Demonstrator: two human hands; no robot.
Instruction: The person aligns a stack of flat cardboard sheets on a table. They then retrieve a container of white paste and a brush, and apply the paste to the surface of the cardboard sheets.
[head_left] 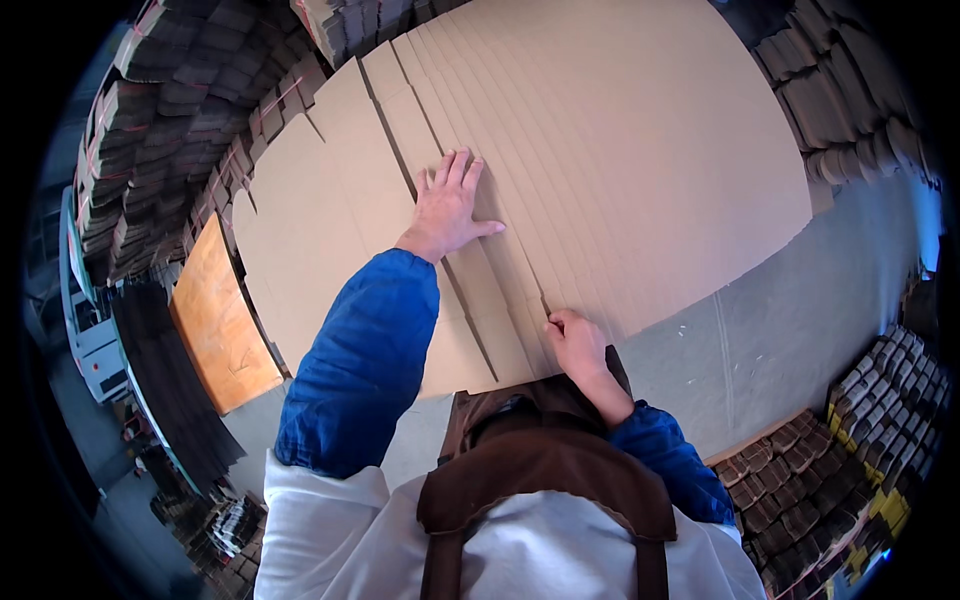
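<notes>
Flat cardboard sheets (690, 170) lie fanned out in front of me, their edges overlapping in narrow steps. My left hand (450, 208) rests flat on the sheets near the dark slots, fingers spread and thumb out to the right. Close to my body, my right hand (578, 343) is closed at the near edge of the fan, thumb and fingertips pinched on the edge of a cardboard sheet. The fingertips partly hide how much they grip. Blue sleeve covers wrap both forearms.
Tall bundled stacks of cardboard (160, 130) rise at the left and far side, more stacks (840, 90) at the far right. An orange-brown board (222, 320) stands left of the sheets. Bundles (800, 480) sit on the floor at the lower right. Grey concrete floor (700, 345) shows beside me.
</notes>
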